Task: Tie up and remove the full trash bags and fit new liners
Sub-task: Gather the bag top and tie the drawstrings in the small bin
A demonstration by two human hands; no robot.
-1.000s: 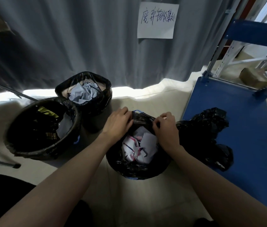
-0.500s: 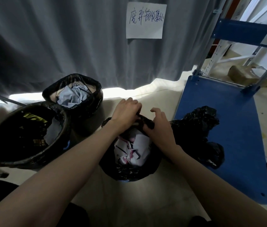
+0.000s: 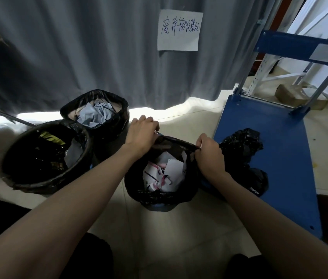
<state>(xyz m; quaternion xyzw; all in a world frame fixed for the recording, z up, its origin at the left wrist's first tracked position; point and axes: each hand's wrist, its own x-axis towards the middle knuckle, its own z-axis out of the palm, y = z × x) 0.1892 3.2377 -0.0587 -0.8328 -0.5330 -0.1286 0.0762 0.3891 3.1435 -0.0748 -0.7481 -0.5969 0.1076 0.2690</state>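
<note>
Hands now farther apart — left hand (image 3: 142, 133), right hand (image 3: 209, 153) — each grip pinching the liner rim (image 3: 176, 140) taut.

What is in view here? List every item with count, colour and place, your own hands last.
Small round bin with black liner: one, holds white crumpled paper, floor centre.
Rear bin with black liner: one, holds pale blue crumpled paper, by the curtain.
Large round black-lined bin: one, floor left.
Crumpled black plastic bags: a heap, on the trolley's near left edge.
Blue flat trolley: one, right.
Grey curtain: one, behind.
White handwritten paper sign: one, on the curtain.
Left hand: grips the small bin liner's far rim.
Right hand: grips its right rim.
</note>
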